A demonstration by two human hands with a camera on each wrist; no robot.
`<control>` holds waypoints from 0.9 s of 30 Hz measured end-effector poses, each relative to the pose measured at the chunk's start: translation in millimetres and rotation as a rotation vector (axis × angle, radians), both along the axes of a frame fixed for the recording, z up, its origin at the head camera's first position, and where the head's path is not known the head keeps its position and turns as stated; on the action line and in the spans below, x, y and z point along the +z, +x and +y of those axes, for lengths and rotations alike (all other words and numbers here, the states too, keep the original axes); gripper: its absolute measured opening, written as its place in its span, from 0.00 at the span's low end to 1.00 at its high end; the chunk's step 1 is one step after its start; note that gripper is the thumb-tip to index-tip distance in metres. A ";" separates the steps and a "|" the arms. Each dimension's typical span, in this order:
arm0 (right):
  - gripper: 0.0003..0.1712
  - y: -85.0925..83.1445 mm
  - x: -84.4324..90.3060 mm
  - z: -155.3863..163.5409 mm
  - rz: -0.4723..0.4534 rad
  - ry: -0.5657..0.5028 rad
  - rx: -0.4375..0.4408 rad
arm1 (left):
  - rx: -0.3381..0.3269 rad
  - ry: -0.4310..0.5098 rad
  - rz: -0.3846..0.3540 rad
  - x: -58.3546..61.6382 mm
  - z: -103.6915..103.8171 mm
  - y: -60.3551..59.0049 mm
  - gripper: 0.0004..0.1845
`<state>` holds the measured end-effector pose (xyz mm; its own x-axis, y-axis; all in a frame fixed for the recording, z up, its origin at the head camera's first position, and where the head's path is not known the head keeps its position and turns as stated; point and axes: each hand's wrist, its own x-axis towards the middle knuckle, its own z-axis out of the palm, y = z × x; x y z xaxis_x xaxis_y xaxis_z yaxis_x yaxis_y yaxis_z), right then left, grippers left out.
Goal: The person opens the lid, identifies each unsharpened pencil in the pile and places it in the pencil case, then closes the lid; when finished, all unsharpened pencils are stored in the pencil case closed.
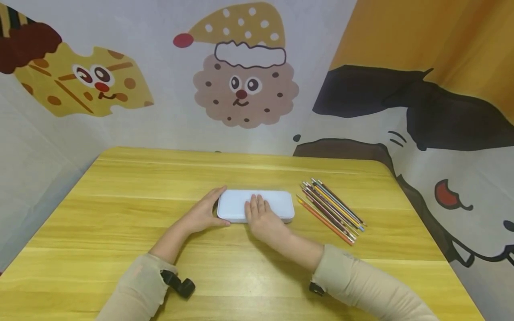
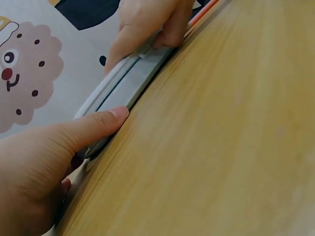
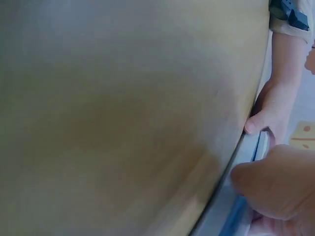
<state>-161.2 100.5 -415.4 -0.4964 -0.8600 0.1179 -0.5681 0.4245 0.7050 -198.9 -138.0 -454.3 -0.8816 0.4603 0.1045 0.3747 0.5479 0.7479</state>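
A flat white pencil case (image 1: 237, 204) with rounded corners lies closed on the table, a thin dark seam running along its side in the left wrist view. My left hand (image 1: 202, 212) grips its left end, thumb (image 2: 101, 125) along the near side and fingers round toward the far side. Across the lid rests my right hand (image 1: 266, 223), its fingers straight and pointing away from me. In the right wrist view the right hand (image 3: 280, 184) covers part of the case. To the right of the case lies a loose bundle of several pencils (image 1: 331, 209).
The wooden table (image 1: 120, 214) has a rounded far edge, with a cartoon-printed cloth (image 1: 160, 129) hanging behind it. An orange pencil (image 1: 321, 218) lies nearest the case in the bundle. Dark camera mounts (image 1: 178, 284) are strapped to the sleeves.
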 end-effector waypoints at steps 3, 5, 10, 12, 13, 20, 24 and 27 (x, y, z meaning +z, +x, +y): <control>0.22 -3.5 5.3 1.5 -0.036 0.002 -0.004 | 0.000 0.018 -0.005 -0.1 -0.6 -0.1 0.61; 0.23 -6.8 8.9 3.5 -0.099 -0.021 -0.011 | 0.003 0.033 -0.010 0.5 -1.1 0.2 0.61; 0.28 -13.3 13.7 13.1 -0.305 -0.148 -0.007 | 0.008 0.029 -0.029 2.3 -0.8 0.6 0.62; 0.30 -15.4 14.5 17.3 -0.353 -0.200 0.006 | 0.009 0.023 -0.034 2.4 -0.3 0.3 0.63; 0.32 -16.6 14.7 19.3 -0.376 -0.232 0.012 | 0.011 0.020 -0.036 2.4 -0.1 0.0 0.63; 0.31 -27.3 11.8 32.4 -0.489 -0.387 0.026 | 0.020 0.012 -0.028 -0.8 0.1 -1.7 0.64; 0.29 -33.3 10.0 41.1 -0.529 -0.467 0.052 | 0.020 0.020 -0.027 -1.7 0.2 -2.0 0.64; 0.27 -36.5 11.3 45.7 -0.564 -0.529 0.075 | 0.020 0.034 -0.033 -1.3 0.2 -1.5 0.64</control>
<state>-197.7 146.2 -404.1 -0.5462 -0.7933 0.2690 -0.8212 0.5704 0.0145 -200.3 -137.8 -455.7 -0.8939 0.4390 0.0903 0.3385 0.5293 0.7780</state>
